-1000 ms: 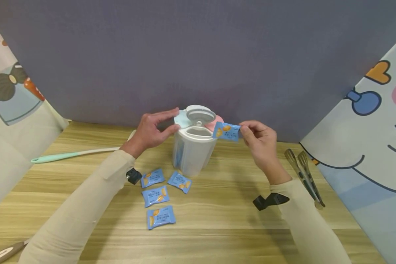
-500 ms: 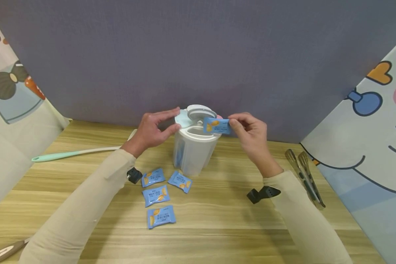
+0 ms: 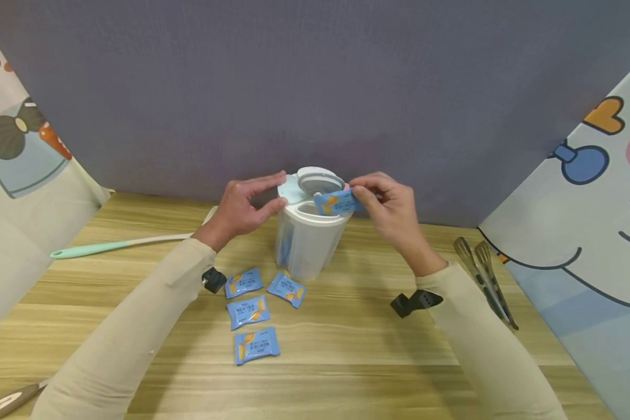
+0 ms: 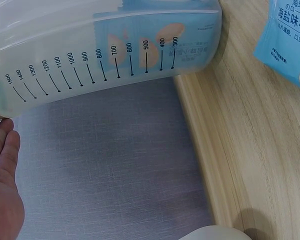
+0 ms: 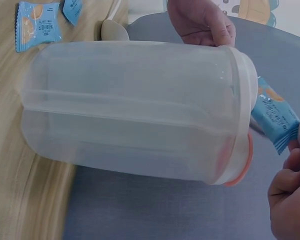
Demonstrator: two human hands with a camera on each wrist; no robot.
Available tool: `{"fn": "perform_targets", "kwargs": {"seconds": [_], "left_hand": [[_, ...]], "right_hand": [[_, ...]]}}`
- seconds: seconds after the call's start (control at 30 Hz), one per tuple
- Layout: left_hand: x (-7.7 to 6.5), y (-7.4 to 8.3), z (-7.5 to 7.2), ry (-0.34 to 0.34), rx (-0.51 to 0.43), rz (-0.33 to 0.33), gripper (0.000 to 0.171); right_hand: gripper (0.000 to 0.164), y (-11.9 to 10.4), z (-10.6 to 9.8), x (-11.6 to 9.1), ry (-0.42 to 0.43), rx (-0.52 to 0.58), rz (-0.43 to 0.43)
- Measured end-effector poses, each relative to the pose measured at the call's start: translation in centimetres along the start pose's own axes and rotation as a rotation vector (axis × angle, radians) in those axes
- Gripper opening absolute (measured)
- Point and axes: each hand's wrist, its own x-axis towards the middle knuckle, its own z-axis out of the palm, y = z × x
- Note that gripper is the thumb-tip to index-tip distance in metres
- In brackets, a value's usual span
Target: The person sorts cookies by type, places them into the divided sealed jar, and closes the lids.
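A translucent storage container (image 3: 312,248) stands upright near the back wall, its white lid carrying pale blue and pink flaps. One white flap (image 3: 322,182) is raised over an opening (image 3: 307,208). My left hand (image 3: 238,209) touches the lid's left edge with thumb and fingertips, the fingers nearly straight. Between thumb and fingers, my right hand (image 3: 391,207) pinches one end of a blue snack packet (image 3: 336,202); its far end overlaps the opening in the head view. Blue packets (image 4: 155,42) show through the container's wall, beside measuring marks. Several more packets (image 3: 256,345) lie on the table in front.
To the left lies a long utensil with a mint handle (image 3: 91,249), partly behind my left hand. Metal tongs (image 3: 485,280) rest at the right by the side panel. A brown handle (image 3: 10,401) shows at the front left corner. A grey panel (image 3: 315,87) stands behind.
My right hand has moved left with the blue packet, from beside the lid to over the opening, and the packet has tilted a little. The left hand has stayed at the lid.
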Motion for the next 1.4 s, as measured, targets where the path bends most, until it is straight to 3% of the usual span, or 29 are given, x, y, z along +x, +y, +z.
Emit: {"fn": "perform_targets", "kwargs": {"seconds": [0.57,0.97,1.1,1.4], "left_hand": [[0.0,0.1,0.2,0.001,-0.009,-0.009,0.040],[0.0,0.0,0.2,0.001,-0.023,0.000,0.040],[0.0,0.0,0.2,0.000,-0.024,-0.001,0.041],[0.0,0.0,0.2,0.004,-0.012,0.003,0.039]], "right_hand": [[0.009,-0.4,0.8,0.5,-0.046,-0.008,-0.009],[0.008,-0.2,1.1,0.4,-0.017,-0.062,-0.052],[0.008,-0.6,1.2,-0.2,-0.016,-0.058,-0.048],[0.007,-1.0,2.5,-3.2,-0.045,0.089,-0.016]]}}
